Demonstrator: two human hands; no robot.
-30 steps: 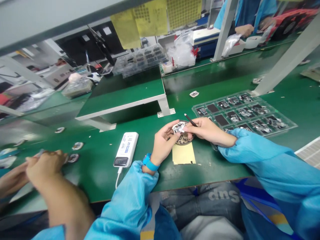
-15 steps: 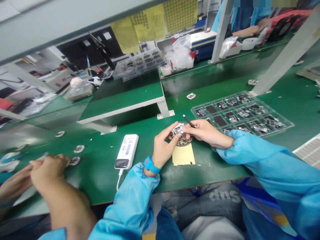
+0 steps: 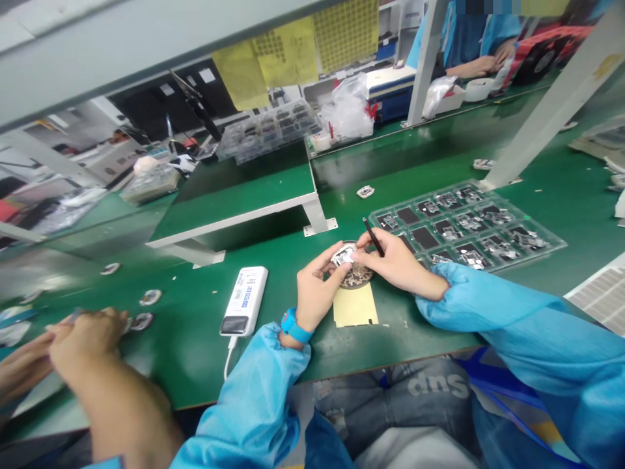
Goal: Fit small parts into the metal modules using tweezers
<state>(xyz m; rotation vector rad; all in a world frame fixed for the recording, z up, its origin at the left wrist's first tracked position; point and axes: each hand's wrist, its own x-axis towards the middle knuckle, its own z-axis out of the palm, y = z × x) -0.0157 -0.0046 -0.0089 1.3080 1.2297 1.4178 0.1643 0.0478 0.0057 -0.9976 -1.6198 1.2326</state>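
Note:
My left hand (image 3: 317, 286) has its thumb and fingers closed round a small white casing (image 3: 344, 254) with dark and silvery parts inside. A slim black pen-like tool (image 3: 373, 237) slants up from my right hand (image 3: 393, 260), which is closed on it. The right fingertips also touch the casing's near right side. Beneath both hands lies a round, speckled brown dish (image 3: 359, 277) with a dark rim. In front of it is a pad of yellow paper (image 3: 355, 308). The tool's lower end is hidden by the fingers.
To the right is a clear tray (image 3: 551, 246) with parts in compartments. A white power bank (image 3: 245, 299) with a cable stands left of my arm. Behind is a low green shelf (image 3: 239, 189). A co-worker's hands (image 3: 90, 332) are at the far left. One white casing (image 3: 365, 191) lies beyond the dish.
The view has shifted slightly. The black tool now stands more upright in my right hand, and more of the casing shows between my fingers. The left hand keeps its hold.

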